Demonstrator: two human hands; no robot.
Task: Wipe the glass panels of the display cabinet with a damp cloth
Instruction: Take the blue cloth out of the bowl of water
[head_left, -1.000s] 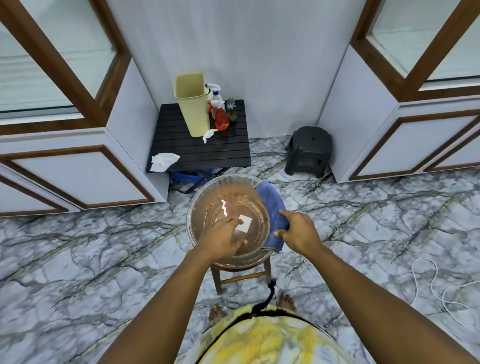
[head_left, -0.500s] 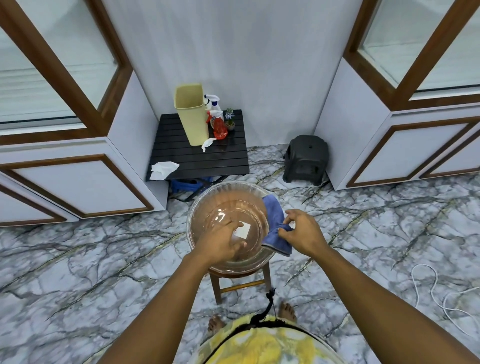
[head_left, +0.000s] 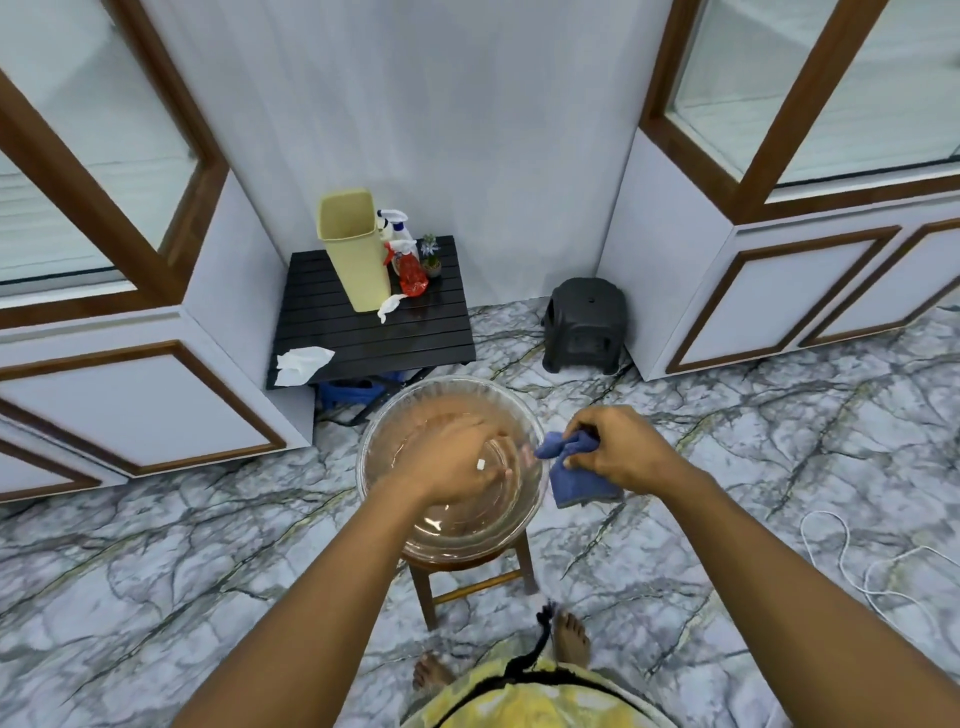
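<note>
R hand (head_left: 618, 452) grip clamped on blue cloth (head_left: 576, 486) beside glass bowl (head_left: 405, 415); L hand (head_left: 457, 460) grip apart, fingers relaxed over bowl.

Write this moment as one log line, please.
right hand: grips blue fabric cloth | left hand: over clear round glass bowl

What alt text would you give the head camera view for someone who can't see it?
A person's right hand grips a blue cloth beside a clear glass bowl of water on a wooden stool, while the left hand is over the bowl. Behind stands a black slatted table with a yellow bin and spray bottles, between two glass-panelled display cabinets.
</note>
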